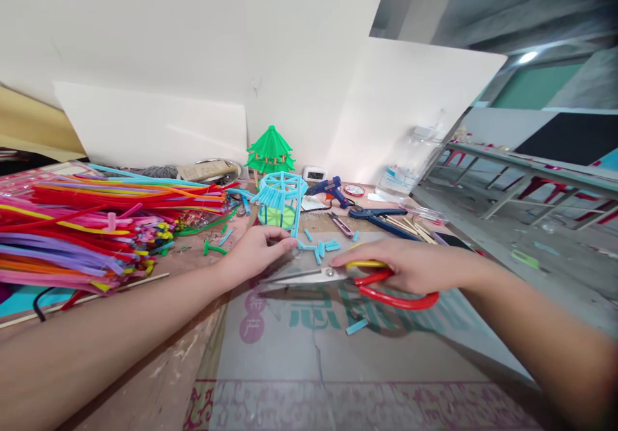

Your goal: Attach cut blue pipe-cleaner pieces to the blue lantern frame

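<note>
My right hand (410,264) grips a pair of scissors (333,273) by their red and yellow handles, with the blades pointing left over the printed board. Beside the blade tips, my left hand (263,249) is closed, thumb and forefinger together at the lower end of a light-blue pipe cleaner (296,222). Right of those fingertips lie several short cut blue pieces (318,249). One more blue piece (356,327) rests nearer me. Just behind my left hand stands a light-blue pipe-cleaner frame (281,186) around a green base.
Bundles of coloured pipe cleaners (72,238) fill the left side. At the back stand a green tiered roof model (271,151), a small digital clock (315,174) and a blue glue gun (333,191). Pliers (379,213), a utility knife (341,225) and a clear bottle (398,177) lie or stand to the right.
</note>
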Motion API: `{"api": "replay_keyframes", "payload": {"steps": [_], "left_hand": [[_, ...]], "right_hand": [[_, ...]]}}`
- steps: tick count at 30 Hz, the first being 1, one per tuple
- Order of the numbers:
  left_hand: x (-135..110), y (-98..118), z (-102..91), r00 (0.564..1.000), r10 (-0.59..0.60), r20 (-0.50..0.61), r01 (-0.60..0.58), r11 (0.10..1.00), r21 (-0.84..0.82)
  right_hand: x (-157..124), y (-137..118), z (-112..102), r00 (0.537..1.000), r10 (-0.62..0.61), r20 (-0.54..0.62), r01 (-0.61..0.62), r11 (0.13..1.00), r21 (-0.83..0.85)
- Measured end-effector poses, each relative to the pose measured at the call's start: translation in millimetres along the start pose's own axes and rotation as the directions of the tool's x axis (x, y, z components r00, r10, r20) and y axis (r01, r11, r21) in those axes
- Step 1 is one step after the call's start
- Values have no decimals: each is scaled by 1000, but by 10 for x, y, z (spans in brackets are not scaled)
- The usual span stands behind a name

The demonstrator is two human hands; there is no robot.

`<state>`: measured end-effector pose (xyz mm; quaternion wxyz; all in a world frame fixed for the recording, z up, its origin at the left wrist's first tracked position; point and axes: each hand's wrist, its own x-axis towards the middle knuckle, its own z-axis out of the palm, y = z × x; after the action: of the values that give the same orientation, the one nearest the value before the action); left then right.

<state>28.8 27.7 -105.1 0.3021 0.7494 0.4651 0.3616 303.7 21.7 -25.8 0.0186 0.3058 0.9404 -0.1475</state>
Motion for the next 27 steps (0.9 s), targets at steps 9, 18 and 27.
{"api": "replay_keyframes", "payload": {"steps": [9,18,27], "left_hand": [[-34,30,-7,1000,7,-18,-7,1000,13],[-44,51,-15,998,55,-37,-53,996,65],[-42,26,3,995,92,-30,-87,988,131]], "right_hand": [[-306,304,-293,978,206,39,-207,977,44],[-177,355,-166,982,181,-45,-175,978,114],[-24,368,37,989,138,-43,-130,979,158]]}}
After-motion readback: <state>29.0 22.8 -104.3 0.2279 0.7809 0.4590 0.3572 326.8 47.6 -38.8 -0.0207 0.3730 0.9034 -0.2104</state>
